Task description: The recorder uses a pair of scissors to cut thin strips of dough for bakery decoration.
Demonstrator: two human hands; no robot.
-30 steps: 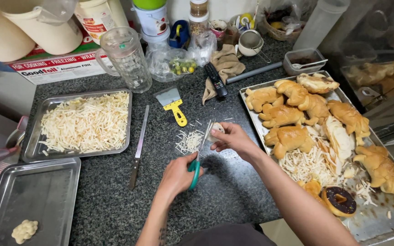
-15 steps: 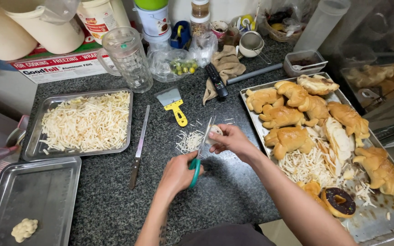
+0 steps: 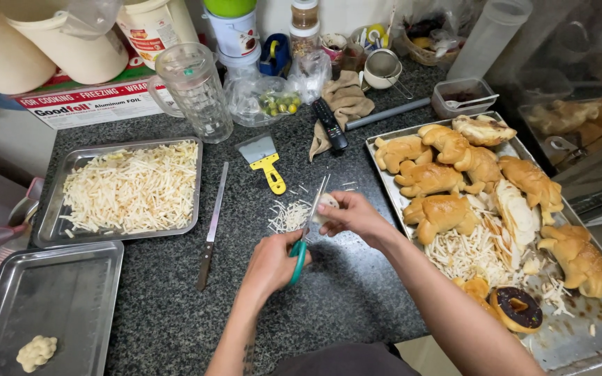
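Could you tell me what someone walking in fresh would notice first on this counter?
At the centre, the left hand works green-handled scissors against a pale piece of bread held by the right hand, above a small heap of shreds. To the right, a metal tray carries golden pastries. On the left, another tray is filled with shredded strips.

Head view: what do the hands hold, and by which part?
Left hand holds scissors by the green handles; right hand pinches a pale bread piece at its end.
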